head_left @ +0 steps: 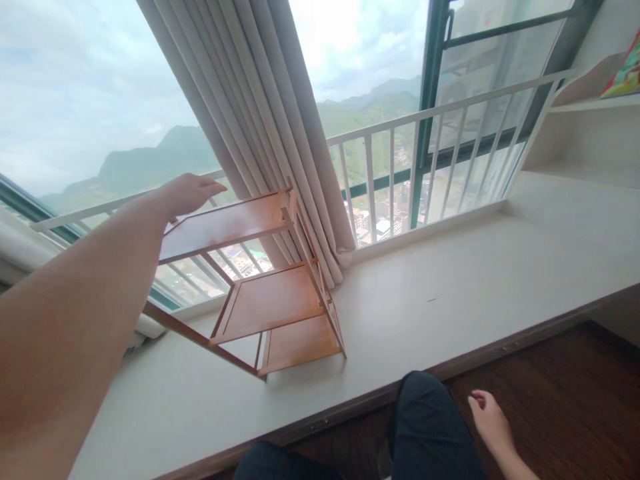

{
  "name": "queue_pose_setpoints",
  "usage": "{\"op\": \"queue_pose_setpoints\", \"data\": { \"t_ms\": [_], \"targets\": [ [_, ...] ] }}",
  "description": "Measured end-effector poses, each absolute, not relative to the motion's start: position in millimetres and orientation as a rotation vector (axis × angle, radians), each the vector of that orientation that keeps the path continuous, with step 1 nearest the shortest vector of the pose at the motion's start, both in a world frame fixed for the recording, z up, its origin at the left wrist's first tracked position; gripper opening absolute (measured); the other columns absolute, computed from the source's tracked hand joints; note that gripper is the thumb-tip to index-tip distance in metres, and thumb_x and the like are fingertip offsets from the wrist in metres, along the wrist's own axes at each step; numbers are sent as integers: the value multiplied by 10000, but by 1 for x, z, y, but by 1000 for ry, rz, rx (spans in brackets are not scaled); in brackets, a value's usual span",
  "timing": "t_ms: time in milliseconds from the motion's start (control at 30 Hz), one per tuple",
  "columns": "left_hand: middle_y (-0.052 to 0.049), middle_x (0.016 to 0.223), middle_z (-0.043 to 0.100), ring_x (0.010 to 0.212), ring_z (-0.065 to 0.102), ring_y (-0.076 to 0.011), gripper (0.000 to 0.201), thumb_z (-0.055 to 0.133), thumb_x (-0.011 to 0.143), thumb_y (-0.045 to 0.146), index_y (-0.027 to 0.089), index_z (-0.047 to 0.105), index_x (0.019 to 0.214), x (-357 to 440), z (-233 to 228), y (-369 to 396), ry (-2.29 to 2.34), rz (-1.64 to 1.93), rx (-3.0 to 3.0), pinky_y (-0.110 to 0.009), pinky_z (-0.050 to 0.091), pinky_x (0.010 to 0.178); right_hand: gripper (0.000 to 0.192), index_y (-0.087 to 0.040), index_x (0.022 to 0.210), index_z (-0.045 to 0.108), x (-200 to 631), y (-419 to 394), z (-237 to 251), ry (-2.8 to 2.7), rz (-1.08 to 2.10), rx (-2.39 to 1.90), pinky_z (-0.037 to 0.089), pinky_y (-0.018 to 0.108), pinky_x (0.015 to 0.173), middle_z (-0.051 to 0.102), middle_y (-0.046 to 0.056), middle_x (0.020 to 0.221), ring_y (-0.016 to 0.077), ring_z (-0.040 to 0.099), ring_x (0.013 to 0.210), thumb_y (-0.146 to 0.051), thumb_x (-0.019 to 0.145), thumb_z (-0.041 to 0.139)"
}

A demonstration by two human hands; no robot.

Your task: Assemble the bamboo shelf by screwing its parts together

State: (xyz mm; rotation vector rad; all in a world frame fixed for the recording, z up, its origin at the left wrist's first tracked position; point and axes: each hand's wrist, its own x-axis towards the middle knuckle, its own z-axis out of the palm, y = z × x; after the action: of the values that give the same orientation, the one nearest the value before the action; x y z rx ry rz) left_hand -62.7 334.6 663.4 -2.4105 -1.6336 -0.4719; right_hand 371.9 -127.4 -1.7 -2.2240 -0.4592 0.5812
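A brown wooden three-tier shelf rack (277,300) stands on the white window ledge, appearing tilted in the head view. My left hand (187,193) reaches across to the far left of its top board, fingers stretched to the right. Whether the palm touches the board is hard to make out, and some fingers are hidden. All the boards that show on the rack are bare. Low at my right side, beside my knee, my right hand (490,417) has its fingers curled in, with nothing visible in them.
A grey curtain (260,120) hangs behind the rack, against a white railing (390,160) and the windows. The white ledge (425,287) ends in a dark edge above a dark wood floor (560,400). White built-in shelving (590,133) is at the right. My knees (430,427) are close to the ledge.
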Motion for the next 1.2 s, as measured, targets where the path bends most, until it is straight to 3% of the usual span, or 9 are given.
{"op": "queue_pose_setpoints", "data": {
  "t_ms": [67, 200, 333, 467, 567, 767, 967, 1200],
  "targets": [
    [-64, 1202, 703, 1113, 638, -287, 593, 528, 940, 552, 30, 715, 1151, -51, 675, 310, -1745, -544, -2397, -493, 466, 983, 411, -235, 845, 582, 362, -126, -4, -469, 601, -2168, 541, 475, 767, 713, 166, 867, 369, 697, 844, -571, 645, 456],
    [-79, 1048, 753, 973, 693, -216, 420, 466, 960, 323, 26, 734, 1090, -18, 679, 251, -1719, -900, -2532, -446, 506, 956, 361, -259, 781, 629, 344, -104, -2, -577, 593, -2061, 550, 488, 779, 737, 143, 839, 375, 713, 836, -554, 645, 470],
    [-92, 1000, 767, 854, 701, -198, 433, 408, 960, 330, 82, 760, 1002, 5, 654, 205, -1701, -1183, -2532, -408, 525, 893, 356, -264, 779, 675, 331, -70, 7, -772, 548, -1972, 544, 493, 855, 759, 137, 898, 378, 711, 903, -546, 695, 474],
    [-54, 933, 779, 926, 704, -241, 544, 339, 992, 478, 175, 783, 909, 17, 618, 172, -1565, -1212, -2453, -405, 506, 933, 384, -260, 813, 706, 316, -49, 18, -989, 505, -1932, 525, 498, 909, 763, 126, 927, 368, 702, 960, -546, 755, 456],
    [-32, 937, 777, 958, 705, -263, 510, 372, 979, 537, 226, 766, 891, 29, 594, 152, -1419, -1099, -2426, -401, 497, 929, 373, -271, 830, 722, 307, -44, 19, -1119, 484, -1926, 526, 492, 888, 761, 106, 947, 348, 700, 966, -531, 787, 457],
    [-22, 957, 776, 979, 694, -257, 216, 548, 912, 399, 260, 708, 869, 57, 567, 137, -1359, -1003, -2209, -426, 433, 986, 364, -297, 793, 716, 307, -44, 19, -1154, 473, -1937, 546, 479, 840, 756, 88, 900, 339, 707, 913, -522, 812, 430],
    [-36, 1084, 769, 1075, 676, -272, 257, 484, 928, 331, 270, 719, 1011, 61, 552, 142, -1377, -1085, -2077, -468, 378, 1032, 375, -277, 828, 719, 307, -46, 26, -1179, 496, -1936, 530, 490, 882, 752, 99, 923, 333, 699, 932, -505, 845, 423],
    [-37, 1137, 762, 1106, 678, -270, 290, 466, 930, 341, 272, 724, 1043, 38, 553, 133, -1331, -1119, -2127, -443, 442, 1011, 359, -286, 828, 720, 310, -44, 19, -1187, 479, -1898, 559, 462, 854, 754, 86, 925, 329, 709, 947, -504, 859, 437]
  ]
}}
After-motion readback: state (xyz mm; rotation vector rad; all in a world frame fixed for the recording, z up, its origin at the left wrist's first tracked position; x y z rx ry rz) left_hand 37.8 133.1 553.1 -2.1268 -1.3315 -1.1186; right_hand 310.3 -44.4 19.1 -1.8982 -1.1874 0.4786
